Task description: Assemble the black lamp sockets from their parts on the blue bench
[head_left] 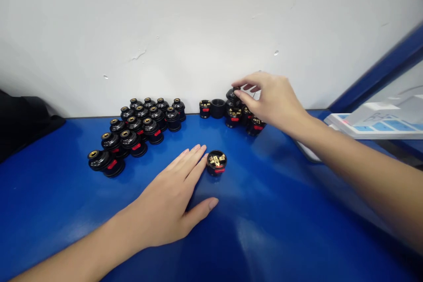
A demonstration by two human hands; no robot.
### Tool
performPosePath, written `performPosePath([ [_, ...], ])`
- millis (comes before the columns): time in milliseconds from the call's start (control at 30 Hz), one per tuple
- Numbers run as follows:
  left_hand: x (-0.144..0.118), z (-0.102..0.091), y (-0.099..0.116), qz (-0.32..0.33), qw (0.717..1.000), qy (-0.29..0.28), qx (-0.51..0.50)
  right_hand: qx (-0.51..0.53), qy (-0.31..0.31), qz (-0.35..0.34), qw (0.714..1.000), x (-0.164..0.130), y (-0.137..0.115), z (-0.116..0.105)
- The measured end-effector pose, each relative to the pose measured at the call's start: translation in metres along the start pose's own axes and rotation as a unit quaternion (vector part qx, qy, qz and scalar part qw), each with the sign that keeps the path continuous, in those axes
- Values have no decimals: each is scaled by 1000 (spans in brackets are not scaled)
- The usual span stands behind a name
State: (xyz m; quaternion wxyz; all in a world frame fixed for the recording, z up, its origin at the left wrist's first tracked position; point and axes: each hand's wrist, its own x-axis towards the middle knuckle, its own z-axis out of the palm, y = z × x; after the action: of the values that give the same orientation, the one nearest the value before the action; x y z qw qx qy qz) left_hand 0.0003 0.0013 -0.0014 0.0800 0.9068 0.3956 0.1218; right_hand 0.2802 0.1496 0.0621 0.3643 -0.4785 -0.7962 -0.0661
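My left hand (175, 194) lies flat on the table, fingers stretched out and thumb apart. Its fingertips are right beside a black lamp socket base (217, 163) with brass contacts on top and a red switch on its side. Farther back, my right hand (271, 97) pinches a black domed socket cap (231, 94) between thumb and fingers. Below and around that hand stand several open socket bases (234, 116) with red switches, partly hidden by it. A hollow black ring (218, 108) and another base (205, 109) are to their left.
Several assembled black lamp sockets (134, 141) stand in rows at the left on the blue table (264, 211). A white wall (198, 31) rises behind. At the right are a white-and-blue tray (376, 125) and a blue post (376, 70). Black cloth (26, 123) is at far left.
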Motion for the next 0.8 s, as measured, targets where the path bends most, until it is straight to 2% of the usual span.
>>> performPosePath([
  [100, 0, 0, 0, -3, 1000, -1, -11, 14, 42, -3, 999, -8, -18, -19],
  [167, 0, 0, 1, -2, 1000, 2, -17, 29, 23, -13, 999, -19, -30, -30],
  [267, 1, 0, 2, 3, 1000, 8, -13, 58, -40, -35, 997, -40, -44, -36],
  [333, 1, 0, 2, 6, 1000, 9, -5, 89, -95, -32, 991, -56, -47, -33],
  [467, 1, 1, 2, 9, 1000, 13, 6, 100, -152, -65, 981, -79, -46, -18],
  [667, 1, 5, 0, 10, 999, 31, -10, 115, -150, -61, 980, -90, -48, -4],
  [800, -1, 4, 2, -3, 998, 55, -37, 126, -146, -67, 979, -79, -48, -6],
])
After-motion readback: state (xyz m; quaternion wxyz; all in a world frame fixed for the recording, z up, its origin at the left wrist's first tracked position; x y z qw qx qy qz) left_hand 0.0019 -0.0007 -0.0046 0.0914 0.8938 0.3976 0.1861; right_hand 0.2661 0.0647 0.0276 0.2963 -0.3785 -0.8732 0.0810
